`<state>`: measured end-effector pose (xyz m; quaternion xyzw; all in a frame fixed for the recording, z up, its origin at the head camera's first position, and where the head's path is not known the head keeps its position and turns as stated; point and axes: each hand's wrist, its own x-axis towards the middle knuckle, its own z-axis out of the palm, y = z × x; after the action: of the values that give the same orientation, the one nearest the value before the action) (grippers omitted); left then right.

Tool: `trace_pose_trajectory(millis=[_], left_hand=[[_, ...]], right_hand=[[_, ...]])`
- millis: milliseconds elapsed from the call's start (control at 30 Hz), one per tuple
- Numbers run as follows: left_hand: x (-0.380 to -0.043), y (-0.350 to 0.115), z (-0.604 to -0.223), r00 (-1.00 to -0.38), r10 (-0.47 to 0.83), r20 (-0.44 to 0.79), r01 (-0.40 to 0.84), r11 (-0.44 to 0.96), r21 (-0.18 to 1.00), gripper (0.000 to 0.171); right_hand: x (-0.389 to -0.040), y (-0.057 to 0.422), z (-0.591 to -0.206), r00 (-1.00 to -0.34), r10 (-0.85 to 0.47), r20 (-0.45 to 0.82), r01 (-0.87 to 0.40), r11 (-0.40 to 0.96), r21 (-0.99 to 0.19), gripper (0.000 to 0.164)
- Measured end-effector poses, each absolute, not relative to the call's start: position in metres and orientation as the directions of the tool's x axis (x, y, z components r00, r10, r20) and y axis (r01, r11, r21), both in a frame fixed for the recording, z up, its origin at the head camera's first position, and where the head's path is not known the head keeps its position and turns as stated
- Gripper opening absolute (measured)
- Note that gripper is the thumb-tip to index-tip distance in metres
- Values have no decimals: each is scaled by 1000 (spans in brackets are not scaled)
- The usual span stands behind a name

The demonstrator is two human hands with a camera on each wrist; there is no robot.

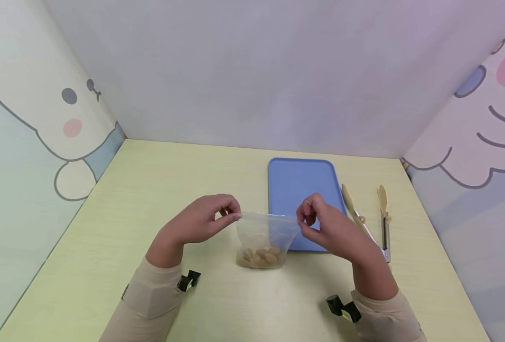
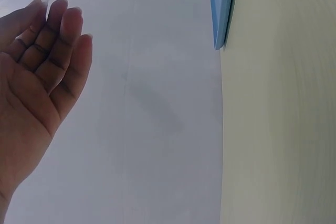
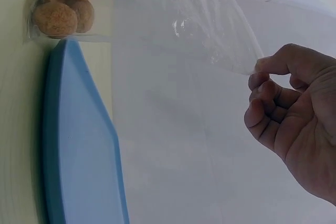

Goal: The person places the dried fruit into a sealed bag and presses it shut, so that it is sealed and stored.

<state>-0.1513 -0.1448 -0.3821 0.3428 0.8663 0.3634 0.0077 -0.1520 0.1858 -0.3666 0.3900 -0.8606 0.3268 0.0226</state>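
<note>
A clear plastic bag hangs upright between the two hands, its top edge stretched flat. In its bottom lie several brown, roundish, rough pieces. My left hand pinches the bag's upper left corner between thumb and index finger; the left wrist view shows that hand's other fingers loosely bent. At the upper right corner, my right hand pinches the bag the same way, with thumb and index finger meeting on its edge in the right wrist view. The bag overlaps the blue tray in the head view.
The blue tray lies on the pale yellow table, right of centre. Right of it rest tongs with metal arms and wooden tips, spread in a V. A grey wall stands behind; side walls carry cartoon drawings.
</note>
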Motion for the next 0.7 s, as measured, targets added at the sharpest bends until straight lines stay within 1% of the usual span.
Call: trace_pose_trajectory(millis=[133, 233, 400, 467, 600, 700], left_hand=[[-152, -145, -382, -772, 592, 234, 582, 509, 634, 8], [-152, -145, -381, -777, 586, 231, 576, 513, 637, 7], [-151, -145, -379, -777, 588, 225, 566, 495, 660, 8], [-151, -146, -378, -767, 603, 221, 559, 458, 692, 7], [-149, -148, -374, -748, 634, 196, 519, 375, 768, 7], [-147, -151, -372, -762, 626, 168, 482, 374, 793, 9]], right_hand=[[-152, 184, -366, -713, -644, 278, -667, 500, -552, 25], [-152, 180, -365, -740, -628, 241, -634, 532, -562, 21], [-151, 176, -366, -765, -605, 218, -614, 587, -527, 19], [-151, 176, -367, -759, -605, 241, -629, 583, -515, 19], [-152, 177, -368, -713, -629, 311, -682, 519, -515, 20], [-153, 176, -368, -670, -655, 350, -721, 459, -520, 22]])
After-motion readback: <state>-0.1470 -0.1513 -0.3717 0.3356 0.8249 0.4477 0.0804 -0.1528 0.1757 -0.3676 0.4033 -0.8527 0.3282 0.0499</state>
